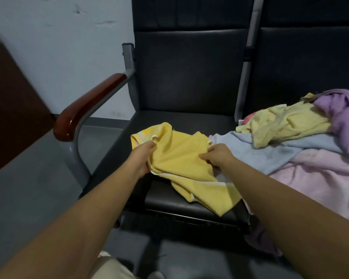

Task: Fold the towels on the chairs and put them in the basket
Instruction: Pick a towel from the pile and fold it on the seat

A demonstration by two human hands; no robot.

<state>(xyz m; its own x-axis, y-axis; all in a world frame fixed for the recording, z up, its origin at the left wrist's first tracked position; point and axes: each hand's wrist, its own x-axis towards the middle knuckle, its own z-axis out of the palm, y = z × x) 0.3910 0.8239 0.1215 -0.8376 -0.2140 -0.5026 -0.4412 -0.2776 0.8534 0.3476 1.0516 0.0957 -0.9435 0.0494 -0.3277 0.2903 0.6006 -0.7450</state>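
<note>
Two forearms: bare, reaching in from the near edge, one on each side, toward the middle of the scene.
Beige fabric: a pale patch at the very near edge, between the arms; what it is cannot be told.
Left hand: fingers curled round a bunched fold at the left side of the yellow towel, gripping it.
Right hand: fingers drawn together, pinching the cloth at the towel's right side.
Yellow towel: bright yellow with a thin white trim, crumpled and unfolded, lying on the seat of the left chair. Its near corner trails toward the seat's front edge.
Left chair: black padded seat and backrest on a grey metal frame.
Armrest: glossy reddish-brown wood, on the left side of that chair.
Pile of towels: heaped loosely on the seat to the right. A pale pink one is nearest, a light blue one reaches the yellow towel, and a pale yellow one and a lilac one lie on top, farther back.
Right chair: black like the first and joined beside it.
Floor: plain grey, to the left.
Brown panel: dark and flat, at the far left.
Wall: pale blue-grey with scuff marks, farthest back.
</note>
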